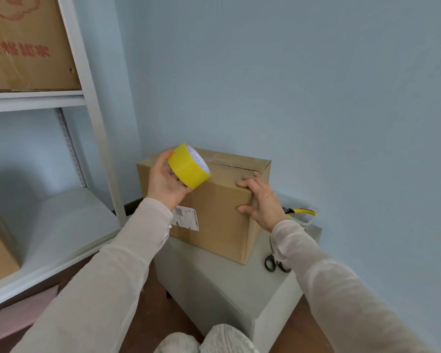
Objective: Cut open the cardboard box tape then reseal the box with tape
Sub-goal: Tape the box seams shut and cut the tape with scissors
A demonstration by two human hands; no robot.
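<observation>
Yellow tape roll (pixel 189 165) is gripped in the left hand (pixel 163 182) at the cardboard box's (pixel 214 212) top left edge. Well apart, the right hand (pixel 260 200) presses straight fingers on the box's right corner. The box stands on the desk (pixel 214 281), scissors (pixel 275 263) to its right.

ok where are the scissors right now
The scissors lie on the grey stool at the lower right of the head view, just right of the cardboard box, their blades partly hidden behind the person's right sleeve.
</observation>
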